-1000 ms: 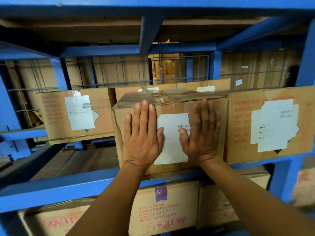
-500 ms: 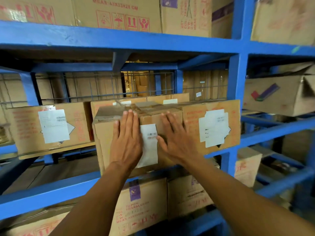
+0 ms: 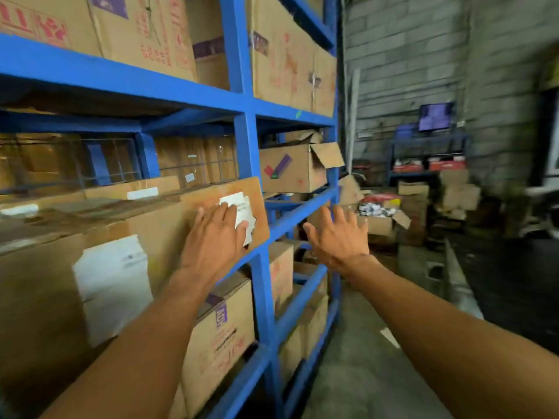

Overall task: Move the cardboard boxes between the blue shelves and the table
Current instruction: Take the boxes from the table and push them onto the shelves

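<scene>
the left hand [image 3: 216, 237] lies flat, fingers straight, against the front of a cardboard box [image 3: 258, 201] on the middle level of the blue shelves [image 3: 245, 152]. it covers part of the box's white label [image 3: 242, 207] and grips nothing. the right hand [image 3: 337, 240] hangs in the air past the blue upright, fingers spread, touching nothing. a nearer box [image 3: 45, 282] sits just beside it on the same level.

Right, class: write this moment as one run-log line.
left-hand grip: flat on white-labelled brown cardboard box | right-hand grip: open, holding nothing | box: on blue metal shelving
</scene>
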A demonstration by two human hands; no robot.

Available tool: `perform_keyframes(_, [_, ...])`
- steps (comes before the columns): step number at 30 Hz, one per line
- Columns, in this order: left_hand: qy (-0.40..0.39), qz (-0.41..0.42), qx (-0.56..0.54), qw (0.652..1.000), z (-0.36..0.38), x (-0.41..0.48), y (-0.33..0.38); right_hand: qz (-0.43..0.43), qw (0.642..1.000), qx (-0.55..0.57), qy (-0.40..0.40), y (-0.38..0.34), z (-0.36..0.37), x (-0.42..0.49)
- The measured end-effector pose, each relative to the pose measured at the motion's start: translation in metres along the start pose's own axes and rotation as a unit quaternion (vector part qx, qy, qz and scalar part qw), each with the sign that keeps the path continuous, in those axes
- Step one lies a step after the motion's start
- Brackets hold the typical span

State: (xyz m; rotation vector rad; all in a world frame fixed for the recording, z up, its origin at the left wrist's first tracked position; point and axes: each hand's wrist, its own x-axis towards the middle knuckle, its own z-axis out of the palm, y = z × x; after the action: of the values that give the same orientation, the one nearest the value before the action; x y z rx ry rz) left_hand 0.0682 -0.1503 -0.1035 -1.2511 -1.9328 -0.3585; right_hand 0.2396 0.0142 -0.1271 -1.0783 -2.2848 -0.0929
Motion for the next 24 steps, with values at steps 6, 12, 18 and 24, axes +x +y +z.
perform_keyframes(6, [0.015,0.121,-0.176,0.977,0.019,0.035,0.134,0.167,0.982,-0.086,0.018,0.112,-0.057,-0.048])
perform_keyframes(12, [0.021,0.216,-0.301,0.929,0.016,0.065,0.283,0.261,0.948,-0.16,0.081,0.208,-0.128,-0.089])
perform_keyframes(18, [0.039,0.291,-0.357,0.887,-0.005,0.088,0.412,0.354,0.905,-0.21,0.109,0.298,-0.177,-0.124])
perform_keyframes(24, [0.035,0.352,-0.424,0.834,-0.02,0.094,0.514,0.438,0.855,-0.259,0.101,0.359,-0.199,-0.178])
